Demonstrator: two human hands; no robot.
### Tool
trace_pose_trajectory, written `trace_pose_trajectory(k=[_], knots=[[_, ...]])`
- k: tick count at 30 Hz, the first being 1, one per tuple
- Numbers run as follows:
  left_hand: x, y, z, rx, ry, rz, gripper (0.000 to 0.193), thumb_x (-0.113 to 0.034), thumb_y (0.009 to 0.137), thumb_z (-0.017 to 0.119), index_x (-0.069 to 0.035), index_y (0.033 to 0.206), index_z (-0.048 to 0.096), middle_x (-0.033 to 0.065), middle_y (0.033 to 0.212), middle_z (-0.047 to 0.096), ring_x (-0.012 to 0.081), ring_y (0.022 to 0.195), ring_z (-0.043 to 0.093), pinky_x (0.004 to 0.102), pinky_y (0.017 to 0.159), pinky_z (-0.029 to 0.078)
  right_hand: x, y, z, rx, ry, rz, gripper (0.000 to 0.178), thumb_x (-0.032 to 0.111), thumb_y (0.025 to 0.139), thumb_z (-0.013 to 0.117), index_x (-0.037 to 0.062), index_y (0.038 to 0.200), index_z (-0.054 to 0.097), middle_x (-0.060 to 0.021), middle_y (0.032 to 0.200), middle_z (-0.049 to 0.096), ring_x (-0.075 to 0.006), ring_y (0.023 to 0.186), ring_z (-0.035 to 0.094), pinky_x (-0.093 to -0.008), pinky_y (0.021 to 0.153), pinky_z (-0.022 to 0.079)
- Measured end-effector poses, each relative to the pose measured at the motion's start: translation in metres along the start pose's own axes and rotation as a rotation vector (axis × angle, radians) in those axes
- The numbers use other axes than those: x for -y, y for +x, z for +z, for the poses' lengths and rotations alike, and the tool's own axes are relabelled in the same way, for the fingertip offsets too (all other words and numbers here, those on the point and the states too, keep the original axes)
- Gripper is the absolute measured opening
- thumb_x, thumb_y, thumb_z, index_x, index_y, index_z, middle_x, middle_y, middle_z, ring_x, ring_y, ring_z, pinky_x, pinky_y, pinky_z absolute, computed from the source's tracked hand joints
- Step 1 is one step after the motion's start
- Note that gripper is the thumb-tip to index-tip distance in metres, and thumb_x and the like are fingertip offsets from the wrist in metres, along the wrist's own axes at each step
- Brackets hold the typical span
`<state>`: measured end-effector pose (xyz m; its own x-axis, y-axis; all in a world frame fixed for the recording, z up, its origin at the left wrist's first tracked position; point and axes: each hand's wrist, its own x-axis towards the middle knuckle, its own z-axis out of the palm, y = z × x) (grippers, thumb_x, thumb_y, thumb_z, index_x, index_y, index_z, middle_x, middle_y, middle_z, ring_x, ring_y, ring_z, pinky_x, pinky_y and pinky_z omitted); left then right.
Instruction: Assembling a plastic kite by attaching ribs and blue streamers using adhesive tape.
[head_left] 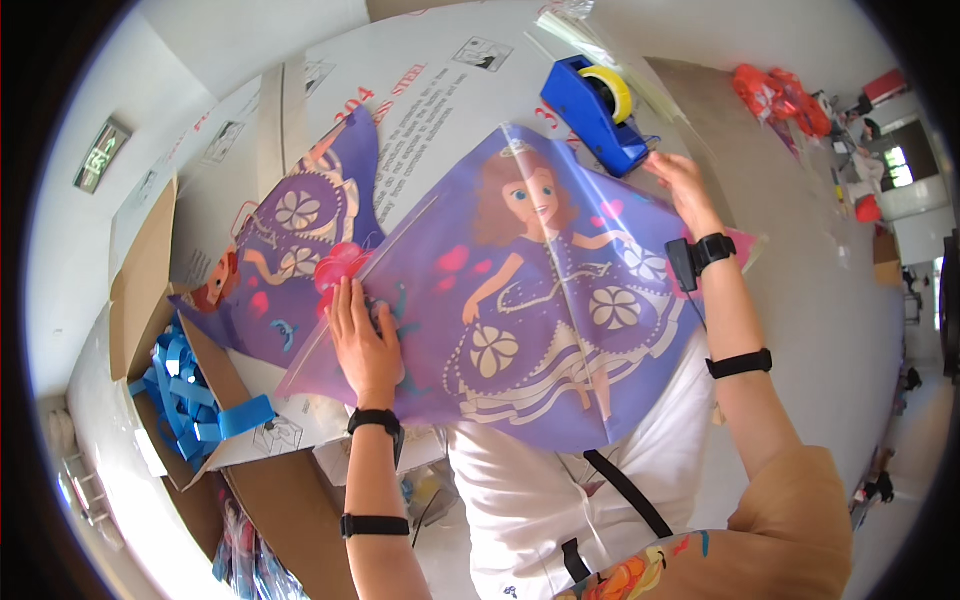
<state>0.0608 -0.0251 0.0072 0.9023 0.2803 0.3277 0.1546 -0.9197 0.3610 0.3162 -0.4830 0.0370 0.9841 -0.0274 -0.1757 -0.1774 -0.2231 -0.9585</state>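
Observation:
A purple kite (540,330) printed with a cartoon princess in a gown lies over the table's near edge and my lap, a thin rod running down its middle. On its left part my left hand (362,340) rests palm down with the fingers stretched out. A pink plastic piece (340,268) sits beside those fingertips. At the far right, my right hand (682,180) pinches at the cutter end of a blue tape dispenser (592,112), seemingly on the tape end, which barely shows. The dispenser holds a yellowish tape roll (610,92).
A second purple kite (300,225) lies on the printed white table covering (425,130) at left. A cardboard box (150,270) with blue strips (185,385) stands at the left edge; another box (300,510) is below. Thin clear rods (620,60) lie behind the dispenser.

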Motion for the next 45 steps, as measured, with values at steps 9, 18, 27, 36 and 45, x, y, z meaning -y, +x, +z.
trace_pose_trajectory(k=[9, 18, 27, 36, 45], knots=[[0.005, -0.001, 0.005, -0.033, -0.078, -0.031, 0.054, -0.020, 0.095, 0.055, 0.001, 0.142, 0.038, 0.0209, 0.143, 0.045, 0.0382, 0.135, 0.040, 0.0484, 0.116, 0.028, -0.032, 0.000, 0.019, -0.268, -0.767, -0.358, 0.018, 0.020, 0.090, 0.067, 0.0020, 0.090, 0.067, -0.0127, 0.086, 0.069, -0.0267, 0.084, 0.066, -0.0371, 0.079, 0.050], [0.010, -0.002, -0.001, -0.045, -0.121, -0.039, 0.058, -0.020, 0.094, 0.057, 0.002, 0.143, 0.035, 0.0221, 0.143, 0.044, 0.0400, 0.134, 0.040, 0.0480, 0.113, 0.032, 0.057, -0.115, 0.183, 0.146, -0.275, -0.421, 0.015, 0.017, 0.096, 0.061, 0.0021, 0.095, 0.062, -0.0063, 0.090, 0.068, -0.0189, 0.086, 0.066, -0.0304, 0.074, 0.050], [0.008, 0.002, 0.002, -0.039, -0.117, -0.064, 0.056, -0.016, 0.093, 0.056, -0.001, 0.143, 0.038, 0.0186, 0.145, 0.043, 0.0377, 0.136, 0.038, 0.0461, 0.111, 0.035, 0.056, -0.150, 0.359, 0.640, 0.106, 0.266, 0.021, 0.016, 0.096, 0.058, -0.0039, 0.099, 0.064, -0.0130, 0.088, 0.071, -0.0155, 0.074, 0.071, -0.0224, 0.052, 0.047], [0.011, -0.002, 0.001, -0.015, -0.084, -0.095, 0.055, -0.019, 0.093, 0.051, -0.003, 0.145, 0.039, 0.0158, 0.149, 0.040, 0.0342, 0.140, 0.035, 0.0451, 0.114, 0.031, 0.052, -0.143, 0.373, 0.646, 0.006, 0.305, 0.023, 0.016, 0.092, 0.059, -0.0050, 0.099, 0.066, -0.0136, 0.085, 0.072, -0.0150, 0.064, 0.070, -0.0213, 0.046, 0.042], [0.011, 0.002, 0.003, -0.033, -0.075, -0.085, 0.054, -0.020, 0.092, 0.049, -0.001, 0.143, 0.042, 0.0160, 0.146, 0.045, 0.0334, 0.139, 0.037, 0.0444, 0.116, 0.029, 0.054, -0.135, 0.377, 0.639, -0.016, 0.310, 0.021, 0.013, 0.089, 0.062, -0.0071, 0.093, 0.066, -0.0156, 0.079, 0.072, -0.0156, 0.059, 0.069, -0.0224, 0.040, 0.033]])
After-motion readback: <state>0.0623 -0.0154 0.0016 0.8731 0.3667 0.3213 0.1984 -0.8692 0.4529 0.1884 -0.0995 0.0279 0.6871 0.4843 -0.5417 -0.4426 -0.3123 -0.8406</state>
